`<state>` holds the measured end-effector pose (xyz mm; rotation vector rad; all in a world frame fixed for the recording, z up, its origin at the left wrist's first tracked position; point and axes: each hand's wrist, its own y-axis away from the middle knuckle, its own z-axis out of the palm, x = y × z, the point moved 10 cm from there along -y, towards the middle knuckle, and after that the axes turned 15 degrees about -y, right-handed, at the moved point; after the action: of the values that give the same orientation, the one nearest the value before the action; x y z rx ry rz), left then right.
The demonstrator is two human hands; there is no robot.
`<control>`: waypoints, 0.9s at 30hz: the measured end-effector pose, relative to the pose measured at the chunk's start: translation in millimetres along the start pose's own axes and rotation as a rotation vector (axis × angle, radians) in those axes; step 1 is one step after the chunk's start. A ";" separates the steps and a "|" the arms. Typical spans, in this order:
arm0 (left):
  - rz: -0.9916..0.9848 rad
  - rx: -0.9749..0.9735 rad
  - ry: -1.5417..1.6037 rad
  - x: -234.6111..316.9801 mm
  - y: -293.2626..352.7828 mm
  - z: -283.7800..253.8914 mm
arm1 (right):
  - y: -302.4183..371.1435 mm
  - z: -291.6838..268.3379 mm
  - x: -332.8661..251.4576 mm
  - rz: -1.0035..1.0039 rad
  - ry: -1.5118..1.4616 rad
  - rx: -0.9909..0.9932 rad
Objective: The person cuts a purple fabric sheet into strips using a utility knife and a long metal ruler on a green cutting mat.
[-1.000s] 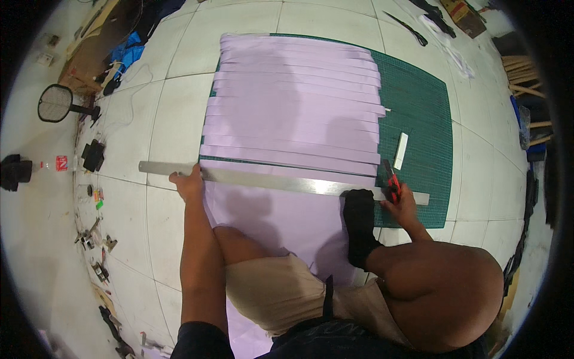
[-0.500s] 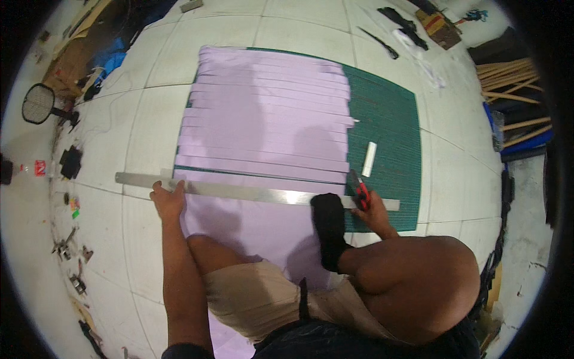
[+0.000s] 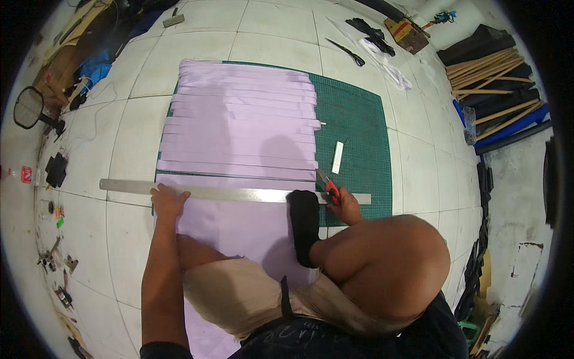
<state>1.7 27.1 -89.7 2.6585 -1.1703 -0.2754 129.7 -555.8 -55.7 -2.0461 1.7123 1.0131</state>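
Observation:
A long metal ruler [image 3: 239,194] lies across lilac fabric [image 3: 239,218], just below a cut line. My left hand [image 3: 169,202] presses on the ruler near its left part, fingers and thumb spread apart. Closed around a red and black utility knife [image 3: 332,190], my right hand [image 3: 347,207] is by the ruler's right part. The knife's blade points up and left, close to the fabric's right edge. My foot in a black sock [image 3: 304,221] stands on the ruler and fabric, left of the knife. Several cut lilac strips [image 3: 239,131] lie in rows beyond the ruler.
Under the fabric is a green cutting mat [image 3: 359,131], bearing a small white block [image 3: 338,157]. Scissors [image 3: 347,52], dark cloth [image 3: 371,36] and a box [image 3: 406,35] lie at the far right. Wooden sticks [image 3: 484,75] lean at the right; a mesh racket [image 3: 30,107] is at left.
The whole view has shifted, so things sit further left in it. My left hand has slid slightly right along the ruler. The knife stays by the fabric's right edge.

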 end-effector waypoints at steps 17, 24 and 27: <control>-0.065 -0.057 0.110 2.5 24.8 -37.8 | 0.3 -2.1 9.4 0.039 0.003 -0.048; -0.023 -0.031 0.114 19.8 21.4 -37.0 | -23.2 -33.9 -2.7 0.124 -0.071 -0.098; 0.001 -0.017 0.065 17.1 18.8 -32.0 | -73.4 -59.2 5.3 0.200 -0.174 0.047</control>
<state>8.2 6.1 -55.3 2.6317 -1.1443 -0.1966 218.6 -577.8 -32.8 -1.7286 1.8560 1.1625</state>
